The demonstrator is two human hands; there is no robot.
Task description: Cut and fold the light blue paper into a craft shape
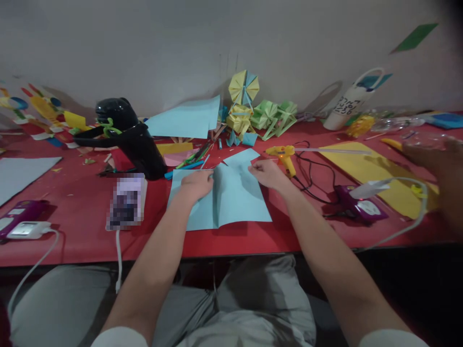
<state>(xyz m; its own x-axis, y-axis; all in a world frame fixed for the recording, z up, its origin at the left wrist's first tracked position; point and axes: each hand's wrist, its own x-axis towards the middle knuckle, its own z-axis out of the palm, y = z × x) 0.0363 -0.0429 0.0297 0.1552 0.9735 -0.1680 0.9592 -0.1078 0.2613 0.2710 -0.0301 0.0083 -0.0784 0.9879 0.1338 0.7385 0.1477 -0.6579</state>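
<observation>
A light blue sheet of paper (pixel 242 205) lies on the red table in front of me. A crease runs down its middle, and the right half lifts slightly beside it. My left hand (pixel 198 184) rests on the left half with curled fingers, its fingertips closed on the paper near the top of the crease. At the upper right edge my right hand (pixel 268 173) pinches the same sheet between thumb and fingers. Behind the sheet lies a smaller blue paper piece (pixel 243 156). The yellow glue gun (pixel 285 156) stands just beyond my right hand.
A black bottle (pixel 133 140) and a phone (pixel 126 200) stand and lie to the left. Folded paper figures (pixel 244 89) sit by the wall. At right are a purple power strip (pixel 365 205), cables, yellow paper (pixel 383 178), a white bottle (pixel 343 106) and another person's hand (pixel 434 154).
</observation>
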